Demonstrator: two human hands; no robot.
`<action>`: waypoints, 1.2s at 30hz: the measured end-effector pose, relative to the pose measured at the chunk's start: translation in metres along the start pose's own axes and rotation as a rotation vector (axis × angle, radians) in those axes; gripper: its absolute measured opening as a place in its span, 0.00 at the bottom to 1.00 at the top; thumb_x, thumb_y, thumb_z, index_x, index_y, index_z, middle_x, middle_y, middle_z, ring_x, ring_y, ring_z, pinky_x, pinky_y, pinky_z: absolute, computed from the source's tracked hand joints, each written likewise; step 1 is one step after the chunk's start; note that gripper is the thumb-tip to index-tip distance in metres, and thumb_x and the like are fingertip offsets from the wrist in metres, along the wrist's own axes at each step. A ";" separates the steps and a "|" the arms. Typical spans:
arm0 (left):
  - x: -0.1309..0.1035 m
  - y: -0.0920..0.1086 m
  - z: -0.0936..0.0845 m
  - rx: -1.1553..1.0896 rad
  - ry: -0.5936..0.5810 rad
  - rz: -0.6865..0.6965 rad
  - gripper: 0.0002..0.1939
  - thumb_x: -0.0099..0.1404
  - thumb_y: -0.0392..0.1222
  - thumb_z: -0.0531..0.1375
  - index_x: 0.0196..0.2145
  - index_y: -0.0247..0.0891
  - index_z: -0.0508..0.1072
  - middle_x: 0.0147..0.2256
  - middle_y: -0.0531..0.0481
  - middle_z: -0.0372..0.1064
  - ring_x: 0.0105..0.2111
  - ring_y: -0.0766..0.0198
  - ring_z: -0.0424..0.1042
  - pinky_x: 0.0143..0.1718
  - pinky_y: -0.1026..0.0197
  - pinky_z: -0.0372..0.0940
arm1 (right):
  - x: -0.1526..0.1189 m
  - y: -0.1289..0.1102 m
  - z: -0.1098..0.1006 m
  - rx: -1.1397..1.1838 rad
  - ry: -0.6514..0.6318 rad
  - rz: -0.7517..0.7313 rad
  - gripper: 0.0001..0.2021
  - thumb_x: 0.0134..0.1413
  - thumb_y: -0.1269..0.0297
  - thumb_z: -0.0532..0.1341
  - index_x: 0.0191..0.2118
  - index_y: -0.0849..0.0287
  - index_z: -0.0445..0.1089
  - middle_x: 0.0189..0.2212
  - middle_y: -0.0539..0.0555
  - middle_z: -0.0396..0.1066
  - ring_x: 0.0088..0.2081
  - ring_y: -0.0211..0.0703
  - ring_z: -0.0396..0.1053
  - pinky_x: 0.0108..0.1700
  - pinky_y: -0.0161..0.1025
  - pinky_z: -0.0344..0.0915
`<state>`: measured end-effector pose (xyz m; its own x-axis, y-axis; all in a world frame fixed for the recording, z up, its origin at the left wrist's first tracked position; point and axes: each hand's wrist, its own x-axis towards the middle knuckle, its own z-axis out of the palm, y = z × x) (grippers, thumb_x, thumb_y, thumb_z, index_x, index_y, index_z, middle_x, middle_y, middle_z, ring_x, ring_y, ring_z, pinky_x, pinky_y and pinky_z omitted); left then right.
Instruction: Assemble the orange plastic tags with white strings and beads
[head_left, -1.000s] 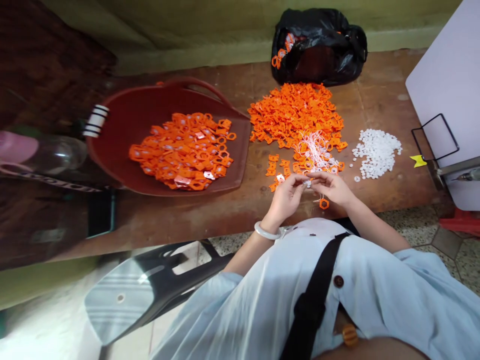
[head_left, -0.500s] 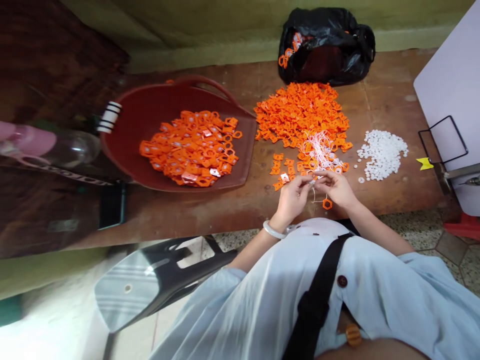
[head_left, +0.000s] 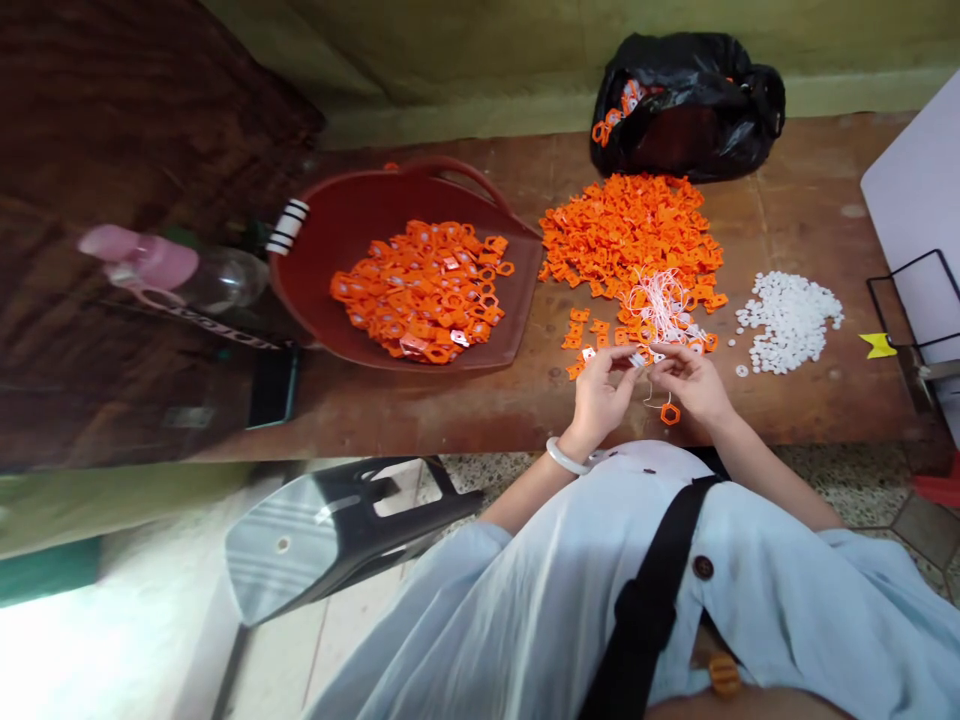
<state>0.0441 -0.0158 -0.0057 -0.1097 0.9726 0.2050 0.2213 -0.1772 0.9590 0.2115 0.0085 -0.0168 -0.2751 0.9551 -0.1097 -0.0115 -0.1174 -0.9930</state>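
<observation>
My left hand (head_left: 604, 396), with a white bangle at the wrist, pinches a small white piece (head_left: 637, 360) at its fingertips. Close beside it, my right hand (head_left: 694, 386) has thumb and finger pressed together on a thin white string (head_left: 649, 402). From that string an orange hexagonal ring (head_left: 670, 413) hangs below the hands, near the table edge. Just beyond my fingers lies a bundle of pink-and-white strings (head_left: 660, 302), on the near side of a heap of small orange plastic pieces (head_left: 637, 225). The fingertips partly hide what they grip.
White discs (head_left: 796, 320) are heaped to the right. On the left, a dark red basket (head_left: 319, 230) holds orange pieces with white parts. A black plastic bag (head_left: 697, 100) stands behind. A bottle (head_left: 225, 280) and a phone (head_left: 273, 388) lie at far left; a grey stool (head_left: 285, 540) is below.
The view has shifted, so the table scene appears further right. The white piece in my left fingertips shows more clearly, and my hands are slightly further apart.
</observation>
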 end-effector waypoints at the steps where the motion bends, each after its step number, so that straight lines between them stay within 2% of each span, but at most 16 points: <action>1: 0.002 0.001 -0.002 -0.051 0.023 -0.029 0.12 0.62 0.43 0.63 0.43 0.39 0.74 0.40 0.46 0.75 0.39 0.62 0.74 0.46 0.57 0.68 | -0.001 0.000 -0.003 -0.056 -0.049 0.006 0.21 0.46 0.61 0.67 0.48 0.57 0.72 0.27 0.48 0.72 0.29 0.36 0.69 0.37 0.39 0.69; 4: 0.008 0.004 -0.006 -0.211 0.067 -0.130 0.13 0.59 0.45 0.66 0.40 0.38 0.73 0.38 0.47 0.75 0.39 0.63 0.75 0.46 0.56 0.69 | -0.004 -0.003 -0.009 -0.304 -0.180 0.042 0.21 0.45 0.65 0.66 0.49 0.57 0.72 0.29 0.49 0.71 0.28 0.37 0.68 0.37 0.41 0.69; 6: 0.011 0.007 -0.008 -0.296 0.046 -0.215 0.14 0.56 0.47 0.67 0.37 0.37 0.74 0.36 0.47 0.76 0.37 0.63 0.75 0.45 0.56 0.70 | -0.006 -0.007 -0.009 -0.405 -0.149 0.002 0.25 0.44 0.64 0.68 0.51 0.56 0.71 0.35 0.52 0.73 0.34 0.42 0.71 0.44 0.46 0.70; 8: 0.012 0.008 -0.007 -0.358 0.002 -0.289 0.16 0.54 0.49 0.68 0.36 0.37 0.75 0.35 0.48 0.76 0.35 0.63 0.75 0.43 0.55 0.70 | -0.006 -0.011 -0.004 -0.361 -0.098 -0.084 0.31 0.43 0.61 0.70 0.56 0.54 0.67 0.45 0.56 0.72 0.47 0.47 0.71 0.54 0.50 0.66; 10: 0.011 0.009 -0.004 -0.381 -0.023 -0.324 0.17 0.52 0.49 0.69 0.36 0.36 0.76 0.35 0.48 0.77 0.34 0.63 0.76 0.42 0.55 0.71 | -0.005 -0.013 0.003 -0.219 -0.139 -0.112 0.35 0.43 0.58 0.71 0.59 0.52 0.63 0.51 0.57 0.70 0.53 0.47 0.68 0.57 0.48 0.65; 11: 0.010 0.009 -0.003 -0.371 -0.022 -0.323 0.17 0.51 0.49 0.70 0.36 0.36 0.76 0.35 0.48 0.77 0.34 0.62 0.76 0.42 0.55 0.71 | -0.004 -0.012 0.007 -0.145 -0.181 -0.088 0.34 0.44 0.57 0.70 0.58 0.51 0.62 0.50 0.56 0.70 0.51 0.46 0.70 0.54 0.46 0.67; 13: 0.008 0.010 -0.001 -0.301 0.007 -0.293 0.16 0.52 0.47 0.69 0.37 0.36 0.76 0.35 0.47 0.77 0.35 0.62 0.76 0.41 0.57 0.71 | -0.004 -0.010 0.013 -0.069 -0.222 0.004 0.26 0.48 0.54 0.67 0.53 0.53 0.64 0.39 0.52 0.73 0.38 0.40 0.72 0.42 0.40 0.70; 15: 0.006 0.010 -0.002 -0.188 0.038 -0.240 0.14 0.54 0.45 0.68 0.37 0.37 0.76 0.34 0.47 0.77 0.34 0.62 0.76 0.40 0.58 0.70 | -0.006 -0.011 0.014 -0.153 -0.181 0.052 0.14 0.55 0.54 0.61 0.42 0.57 0.68 0.27 0.47 0.69 0.27 0.36 0.66 0.32 0.35 0.65; 17: 0.004 0.009 -0.004 -0.078 0.034 -0.175 0.10 0.57 0.44 0.66 0.36 0.37 0.77 0.34 0.48 0.77 0.34 0.62 0.76 0.40 0.58 0.70 | -0.011 -0.016 0.012 -0.359 -0.144 -0.009 0.09 0.59 0.58 0.57 0.32 0.58 0.66 0.22 0.47 0.65 0.25 0.36 0.62 0.30 0.34 0.61; 19: 0.003 0.007 -0.006 -0.011 -0.001 -0.111 0.07 0.58 0.42 0.65 0.34 0.38 0.78 0.34 0.47 0.78 0.36 0.61 0.76 0.41 0.58 0.71 | -0.016 -0.026 0.008 -0.568 -0.172 -0.136 0.09 0.60 0.63 0.55 0.30 0.58 0.66 0.24 0.49 0.67 0.28 0.37 0.64 0.33 0.35 0.60; 21: 0.003 0.005 -0.006 0.009 -0.039 -0.071 0.06 0.58 0.41 0.64 0.33 0.38 0.79 0.35 0.47 0.78 0.37 0.61 0.76 0.42 0.57 0.71 | -0.018 -0.038 0.003 -0.703 -0.209 -0.261 0.08 0.61 0.67 0.53 0.32 0.57 0.67 0.29 0.52 0.71 0.31 0.40 0.66 0.36 0.36 0.60; 26: 0.003 0.010 -0.003 -0.081 -0.135 -0.097 0.07 0.56 0.43 0.67 0.32 0.39 0.80 0.34 0.47 0.78 0.36 0.60 0.77 0.42 0.56 0.72 | -0.008 -0.052 -0.006 -0.761 -0.105 -0.458 0.09 0.64 0.67 0.51 0.35 0.57 0.67 0.32 0.55 0.72 0.34 0.42 0.67 0.37 0.37 0.59; 30: 0.002 0.022 -0.004 -0.169 -0.206 -0.132 0.09 0.56 0.44 0.67 0.34 0.38 0.80 0.34 0.47 0.78 0.35 0.61 0.77 0.42 0.57 0.72 | 0.005 -0.037 -0.008 -0.631 -0.069 -0.440 0.10 0.64 0.65 0.51 0.33 0.57 0.65 0.29 0.52 0.70 0.31 0.39 0.65 0.35 0.36 0.59; 33: 0.002 0.025 -0.007 -0.179 -0.153 -0.142 0.10 0.57 0.44 0.67 0.35 0.37 0.79 0.35 0.47 0.79 0.36 0.61 0.77 0.41 0.58 0.72 | 0.004 -0.019 -0.001 -0.574 -0.067 -0.391 0.11 0.64 0.63 0.50 0.32 0.58 0.65 0.26 0.50 0.68 0.29 0.39 0.64 0.33 0.35 0.59; 36: 0.002 0.022 -0.009 -0.146 -0.095 -0.119 0.09 0.58 0.43 0.66 0.36 0.37 0.79 0.35 0.47 0.78 0.36 0.62 0.77 0.41 0.58 0.72 | -0.007 -0.006 0.008 -0.641 -0.071 -0.372 0.10 0.63 0.65 0.50 0.34 0.58 0.67 0.27 0.51 0.70 0.29 0.40 0.65 0.34 0.35 0.59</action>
<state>0.0401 -0.0193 0.0172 -0.0329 0.9966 0.0755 0.0691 -0.0731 0.9949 0.2054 0.0006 -0.0103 -0.4238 0.8784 0.2207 0.4409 0.4130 -0.7969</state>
